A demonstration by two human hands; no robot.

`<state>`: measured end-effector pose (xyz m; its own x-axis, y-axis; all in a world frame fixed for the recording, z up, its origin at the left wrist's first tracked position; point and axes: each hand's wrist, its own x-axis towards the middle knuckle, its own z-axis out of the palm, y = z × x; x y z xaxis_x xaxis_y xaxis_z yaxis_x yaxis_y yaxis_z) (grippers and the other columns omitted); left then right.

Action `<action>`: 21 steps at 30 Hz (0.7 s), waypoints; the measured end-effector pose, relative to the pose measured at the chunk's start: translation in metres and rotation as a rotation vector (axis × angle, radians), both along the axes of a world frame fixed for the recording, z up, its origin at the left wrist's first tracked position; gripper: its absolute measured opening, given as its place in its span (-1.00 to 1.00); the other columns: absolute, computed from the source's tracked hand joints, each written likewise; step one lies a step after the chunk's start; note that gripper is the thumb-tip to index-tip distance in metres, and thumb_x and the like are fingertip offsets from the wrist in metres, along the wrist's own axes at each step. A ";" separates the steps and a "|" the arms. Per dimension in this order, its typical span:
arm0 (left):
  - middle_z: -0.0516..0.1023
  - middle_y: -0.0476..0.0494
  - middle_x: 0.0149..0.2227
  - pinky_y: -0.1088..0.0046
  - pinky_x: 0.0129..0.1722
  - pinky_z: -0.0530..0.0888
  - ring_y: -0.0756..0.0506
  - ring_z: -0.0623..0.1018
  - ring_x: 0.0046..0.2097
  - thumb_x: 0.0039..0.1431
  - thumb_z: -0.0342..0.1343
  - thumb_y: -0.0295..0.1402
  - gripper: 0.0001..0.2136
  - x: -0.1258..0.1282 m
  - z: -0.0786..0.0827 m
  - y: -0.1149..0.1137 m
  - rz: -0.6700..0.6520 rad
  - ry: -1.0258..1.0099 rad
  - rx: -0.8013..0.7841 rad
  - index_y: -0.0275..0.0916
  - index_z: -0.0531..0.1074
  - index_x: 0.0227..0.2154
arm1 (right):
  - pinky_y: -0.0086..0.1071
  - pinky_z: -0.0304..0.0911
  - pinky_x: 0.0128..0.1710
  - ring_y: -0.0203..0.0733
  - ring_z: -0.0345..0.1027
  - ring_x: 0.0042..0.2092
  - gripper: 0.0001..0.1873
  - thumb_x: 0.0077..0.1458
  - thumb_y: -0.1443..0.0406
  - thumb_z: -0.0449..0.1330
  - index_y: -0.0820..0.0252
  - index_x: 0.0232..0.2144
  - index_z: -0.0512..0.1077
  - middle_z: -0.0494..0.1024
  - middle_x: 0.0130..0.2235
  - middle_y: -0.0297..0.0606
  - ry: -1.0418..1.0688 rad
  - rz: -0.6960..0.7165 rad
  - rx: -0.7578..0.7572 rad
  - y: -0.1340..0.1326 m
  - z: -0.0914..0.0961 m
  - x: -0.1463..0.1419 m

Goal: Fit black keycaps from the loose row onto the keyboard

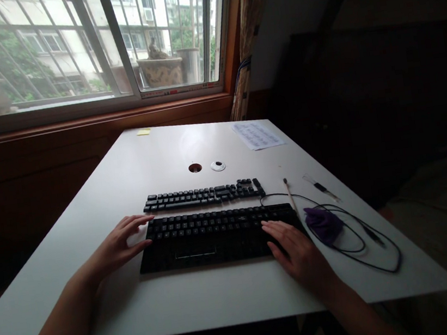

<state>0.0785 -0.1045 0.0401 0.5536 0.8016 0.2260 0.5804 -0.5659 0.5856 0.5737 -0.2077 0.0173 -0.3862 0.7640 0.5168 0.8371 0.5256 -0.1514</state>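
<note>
A black keyboard (226, 247) lies on the white table (175, 300), with keycaps in its upper rows and a dark lower part where no keycaps can be made out. My left hand (120, 244) is at the keyboard's left edge, thumb and fingers apart and nothing in them. Over the keyboard's right side rests my right hand (294, 246), fingers stretched out towards the keys, holding nothing that I can see. Just behind the keyboard lie loose black keycaps (194, 196) set out in rows.
Right of the keyboard are a purple cloth (324, 224), a coiled black cable (396, 260), a brush with a pale handle (289, 192) and a wire keycap puller (320, 185). Further back lie printed paper (258, 134), a yellow note (143, 132), a cable hole (195, 168) and its white cover (218, 166).
</note>
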 end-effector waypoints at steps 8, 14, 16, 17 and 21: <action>0.40 -0.17 0.27 0.20 0.15 0.54 -0.25 0.39 0.26 0.36 0.20 -0.14 -0.50 0.001 -0.007 0.004 0.013 0.032 0.049 0.06 0.30 0.31 | 0.02 0.38 0.27 0.00 0.35 0.28 -0.48 0.35 0.36 0.13 0.08 0.32 0.27 0.49 0.24 -0.16 -0.003 0.013 0.001 0.001 0.001 -0.001; 0.41 -0.19 0.25 0.17 0.15 0.52 -0.24 0.39 0.24 0.37 0.19 -0.14 -0.51 0.002 -0.009 0.004 0.001 0.067 0.098 0.03 0.30 0.30 | 0.11 0.25 0.35 0.02 0.31 0.30 -0.49 0.36 0.30 0.14 0.09 0.32 0.28 0.43 0.30 -0.17 -0.106 0.000 0.012 0.001 0.003 -0.005; 0.41 -0.19 0.26 0.19 0.15 0.53 -0.24 0.40 0.25 0.37 0.19 -0.14 -0.52 0.003 -0.007 0.003 -0.002 0.074 0.099 0.03 0.31 0.30 | 0.14 0.23 0.35 0.04 0.29 0.31 -0.49 0.36 0.26 0.16 0.06 0.31 0.30 0.42 0.31 -0.19 -0.148 0.009 -0.007 0.002 0.004 -0.006; 0.41 -0.19 0.26 0.19 0.15 0.53 -0.25 0.40 0.25 0.37 0.19 -0.13 -0.51 0.003 -0.006 0.003 -0.001 0.075 0.100 0.02 0.31 0.30 | 0.15 0.23 0.35 0.05 0.28 0.31 -0.49 0.36 0.25 0.16 0.05 0.31 0.30 0.43 0.30 -0.20 -0.159 0.013 -0.015 0.002 0.004 -0.006; 0.41 -0.21 0.26 0.19 0.16 0.52 -0.24 0.43 0.24 0.37 0.18 -0.13 -0.52 0.005 -0.004 0.002 -0.004 0.079 0.106 0.00 0.31 0.30 | 0.18 0.18 0.38 0.05 0.29 0.29 -0.47 0.37 0.21 0.15 0.03 0.33 0.28 0.45 0.29 -0.21 -0.173 0.019 -0.039 0.003 0.004 -0.004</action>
